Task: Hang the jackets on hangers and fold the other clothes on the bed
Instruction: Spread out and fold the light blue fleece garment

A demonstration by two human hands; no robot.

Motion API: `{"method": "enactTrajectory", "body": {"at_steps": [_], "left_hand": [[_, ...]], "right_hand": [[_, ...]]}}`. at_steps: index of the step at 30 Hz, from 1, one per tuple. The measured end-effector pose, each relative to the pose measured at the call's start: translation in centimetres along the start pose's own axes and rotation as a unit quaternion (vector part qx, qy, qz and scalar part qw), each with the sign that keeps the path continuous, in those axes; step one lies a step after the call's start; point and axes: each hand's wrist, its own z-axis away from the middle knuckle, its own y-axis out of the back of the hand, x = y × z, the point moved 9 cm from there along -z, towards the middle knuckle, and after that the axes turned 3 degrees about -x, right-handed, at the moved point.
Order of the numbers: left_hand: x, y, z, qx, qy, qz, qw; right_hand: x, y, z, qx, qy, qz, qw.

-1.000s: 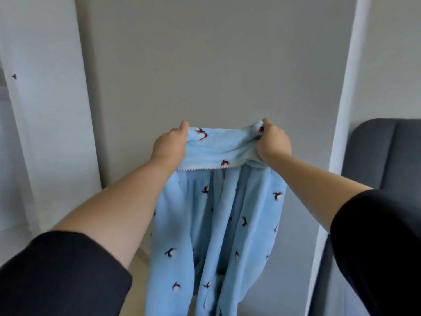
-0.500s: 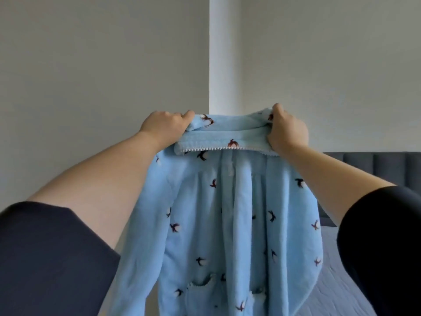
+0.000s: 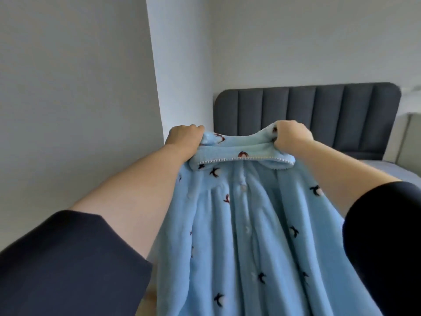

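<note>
Left grip (image 3: 184,139) and right grip (image 3: 290,136) clench blue robe (image 3: 239,224) by its collar (image 3: 241,151), length hanging straight down.

The bed (image 3: 388,171) stands at the right against the white far wall (image 3: 296,42), headed by a dark grey padded headboard (image 3: 319,115) stitched into upright channels. Only a strip of its lying surface shows, below the headboard's right end: a smooth, pale grey-blue cover. The rest is hidden behind the light blue fleece garment with small bird prints (image 3: 239,224), which hangs in front. Whether this garment touches the bed cannot be told. A sliver of pale floor (image 3: 148,301) shows at the bottom edge.
</note>
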Motion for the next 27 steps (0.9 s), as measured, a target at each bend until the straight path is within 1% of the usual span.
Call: {"method": "enactTrajectory", "body": {"at_steps": [2,4,7,8,9,10,12,14,15,16,17,18,20,22,24,25,26,27], "left_hand": [[1.9,-5.9,-0.4,-0.057,0.024,0.018,0.998],[3.7,-11.9,-0.6,-0.12,0.055,0.03,0.991],[5.4,-20.0,-0.7,-0.206,0.119,0.085,0.968],[5.5,-22.1,-0.9,-0.22,0.148,0.116,0.957],[5.2,-23.6,-1.2,-0.221,0.185,0.156,0.945],[4.5,-24.6,-1.8,-0.205,0.225,0.201,0.931],[3.0,-25.2,-3.7,-0.124,0.287,0.299,0.902],[2.4,-25.2,-5.5,-0.039,0.304,0.382,0.872],[2.7,-25.7,-6.2,-0.02,0.296,0.416,0.86],[3.5,-26.7,-6.6,-0.023,0.28,0.449,0.848],[4.7,-28.3,-6.6,-0.052,0.255,0.477,0.84],[6.4,-30.2,-6.0,-0.098,0.221,0.494,0.835],[9.8,-34.4,-2.8,-0.189,0.15,0.495,0.835],[12.9,-38.9,2.7,-0.275,0.099,0.455,0.841],[15.9,-43.2,9.8,-0.378,0.045,0.378,0.844],[16.9,-44.9,13.0,-0.412,0.014,0.332,0.849],[17.5,-46.2,15.5,-0.42,-0.013,0.294,0.859],[17.8,-47.1,17.3,-0.408,-0.029,0.27,0.872]], "right_hand": [[1.3,-5.7,-0.3,-0.052,-0.016,0.014,0.998],[2.3,-11.2,-0.7,-0.082,-0.034,0.033,0.996],[4.0,-19.1,-1.3,-0.146,-0.092,0.032,0.985],[4.4,-21.1,-1.8,-0.152,-0.115,0.02,0.982],[4.7,-22.3,-2.6,-0.143,-0.137,0.0,0.98],[4.8,-23.1,-3.7,-0.123,-0.156,-0.028,0.98],[4.6,-23.6,-6.3,-0.069,-0.173,-0.091,0.978],[4.3,-24.1,-8.5,-0.029,-0.17,-0.139,0.975],[4.1,-24.9,-9.1,-0.025,-0.164,-0.165,0.972],[3.7,-26.4,-9.2,-0.041,-0.154,-0.194,0.968],[3.0,-28.5,-8.6,-0.074,-0.14,-0.214,0.964],[2.2,-30.9,-7.4,-0.111,-0.121,-0.214,0.963],[0.4,-36.2,-3.1,-0.17,-0.09,-0.174,0.966],[-0.4,-42.1,3.7,-0.244,-0.104,-0.118,0.957],[-0.3,-47.8,12.0,-0.347,-0.138,-0.056,0.926],[-0.1,-49.9,15.6,-0.377,-0.147,-0.038,0.914],[0.0,-51.3,18.4,-0.382,-0.148,-0.028,0.912],[0.2,-52.1,20.2,-0.369,-0.147,-0.022,0.918]]}}
